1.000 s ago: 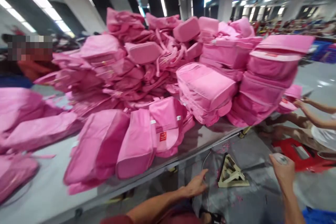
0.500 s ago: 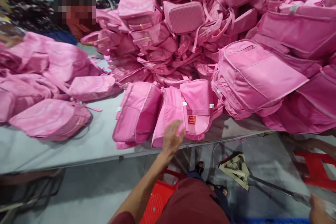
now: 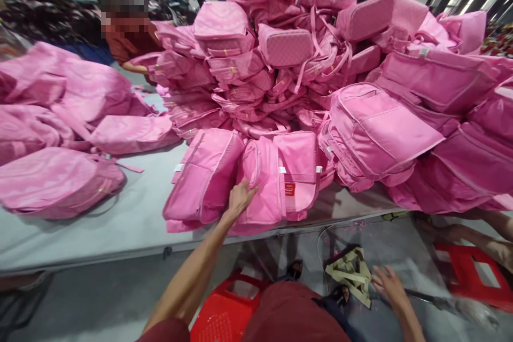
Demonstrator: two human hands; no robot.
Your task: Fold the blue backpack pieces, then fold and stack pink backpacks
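Note:
My left hand (image 3: 241, 196) is at the left side of a pink backpack (image 3: 262, 208) near the table's front edge. Its fingers are closed on the fabric there, the fingertips pointing right. White tags and a red label show on the bag's right half. Another pink backpack (image 3: 204, 179) lies just left of this hand. Lower right, past the table edge, my right hand (image 3: 389, 286) hangs above the floor with its fingers apart and nothing in it. Below and beside it are the cream strips of a floor mop head (image 3: 352, 275) and its dark handle.
A tall heap of pink bags (image 3: 240, 64) covers the back of the grey table (image 3: 136, 224); more lie left and right. A red stool (image 3: 228, 310) stands by my legs, another red stool (image 3: 473, 272) at right, beside another person's arms (image 3: 476, 235). A person (image 3: 132, 43) stands behind the heap.
My left hand has shifted left across the front backpack, whose left part now bulges more. My right hand has come in from the lower right corner. The view has tilted up slightly.

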